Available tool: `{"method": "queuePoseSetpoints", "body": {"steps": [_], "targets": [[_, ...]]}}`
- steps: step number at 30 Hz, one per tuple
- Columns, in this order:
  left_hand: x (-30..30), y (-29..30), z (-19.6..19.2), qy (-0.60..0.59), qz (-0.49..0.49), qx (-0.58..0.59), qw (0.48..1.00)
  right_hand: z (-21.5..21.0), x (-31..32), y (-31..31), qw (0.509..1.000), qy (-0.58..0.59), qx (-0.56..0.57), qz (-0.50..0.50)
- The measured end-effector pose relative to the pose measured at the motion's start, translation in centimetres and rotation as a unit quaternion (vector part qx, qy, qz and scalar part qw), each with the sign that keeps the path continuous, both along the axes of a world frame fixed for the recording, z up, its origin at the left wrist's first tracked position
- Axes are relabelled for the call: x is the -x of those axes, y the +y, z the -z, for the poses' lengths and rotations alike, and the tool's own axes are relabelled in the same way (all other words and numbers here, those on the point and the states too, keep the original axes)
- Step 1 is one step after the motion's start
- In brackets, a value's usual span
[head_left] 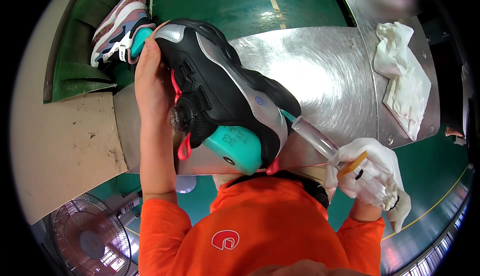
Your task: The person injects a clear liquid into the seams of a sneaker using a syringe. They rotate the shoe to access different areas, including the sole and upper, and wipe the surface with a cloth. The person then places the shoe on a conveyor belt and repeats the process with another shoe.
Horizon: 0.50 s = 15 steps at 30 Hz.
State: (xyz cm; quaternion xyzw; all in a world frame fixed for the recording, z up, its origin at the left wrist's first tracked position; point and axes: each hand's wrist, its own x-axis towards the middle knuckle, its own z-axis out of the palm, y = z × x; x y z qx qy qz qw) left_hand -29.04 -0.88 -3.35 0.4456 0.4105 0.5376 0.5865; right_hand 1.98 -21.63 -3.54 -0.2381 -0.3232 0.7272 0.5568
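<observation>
A black and silver sneaker (215, 81) with red pull loops and a round dial rests on its side, with a turquoise shoe last (235, 146) filling its opening. My left hand (151, 83) is closed round the toe end, its fingers partly hidden behind the shoe. In a white glove or cloth, my right hand (357, 168) grips a clear syringe (315, 137) with a yellow flange. The syringe's thin teal tip (287, 115) meets the shoe's heel side, where the upper joins the black sole.
Under the shoe is a shiny metal worktop (300, 56). A white cloth (402, 81) lies on its right part. At the far left, a pink and white sneaker (122, 28) sits on a green conveyor belt (80, 51). A fan (92, 241) stands at lower left.
</observation>
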Motion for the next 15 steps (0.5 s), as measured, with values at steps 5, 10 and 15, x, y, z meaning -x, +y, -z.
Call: {"method": "queuePoseSetpoints", "body": {"steps": [5,10,15], "targets": [[0.7,0.3,0.5,-0.003,-0.005,0.035,0.999,2.0,0.1,-2.1,0.995,-0.009,0.063,0.072],[0.6,0.3,0.6,-0.025,0.006,0.075,0.997,1.0,1.9,-0.7,0.995,0.065,0.036,0.07],[1.1,0.6,0.7,0.023,-0.009,0.091,0.996,1.1,2.4,-0.3,0.99,0.116,0.033,0.071]]}}
